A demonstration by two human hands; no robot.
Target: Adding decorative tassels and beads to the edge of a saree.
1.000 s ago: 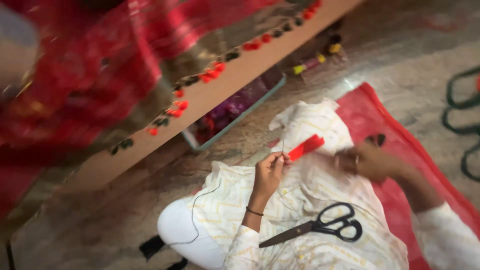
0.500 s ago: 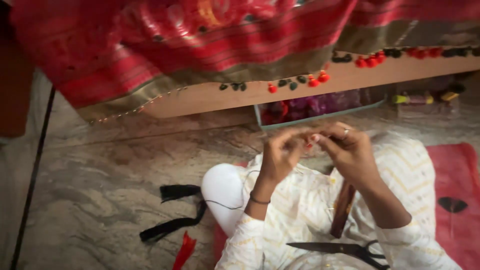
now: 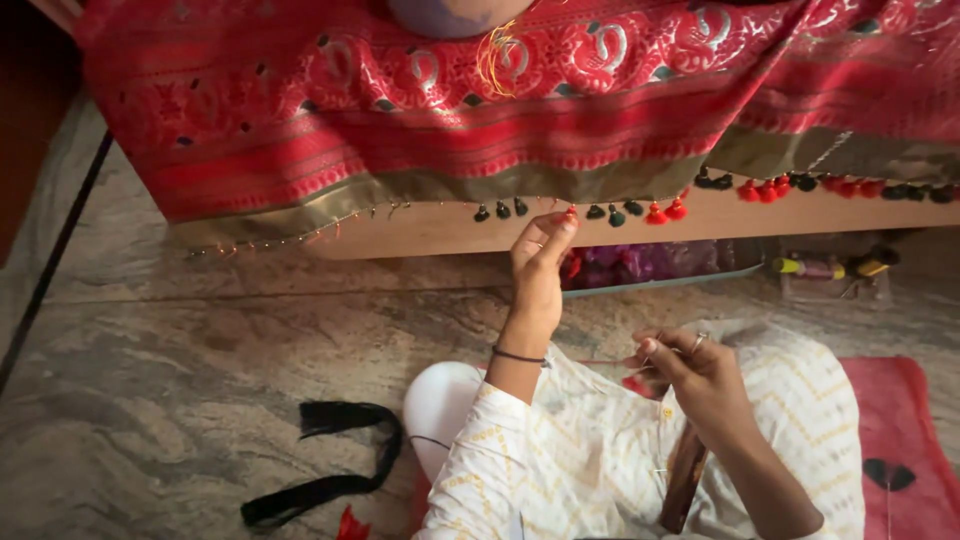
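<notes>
Head view: black ribbon (image 3: 325, 460) lies left of left hand (image 3: 538, 265).

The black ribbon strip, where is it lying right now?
In the head view, the black ribbon strip lies on the marble floor at lower left, beside the person's white-clad knee, apart from both hands.

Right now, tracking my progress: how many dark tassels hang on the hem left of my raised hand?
3 dark tassels on the hem: leftmost, middle, and one nearest the left hand, which pinches a red tassel. None look hidden.
</notes>
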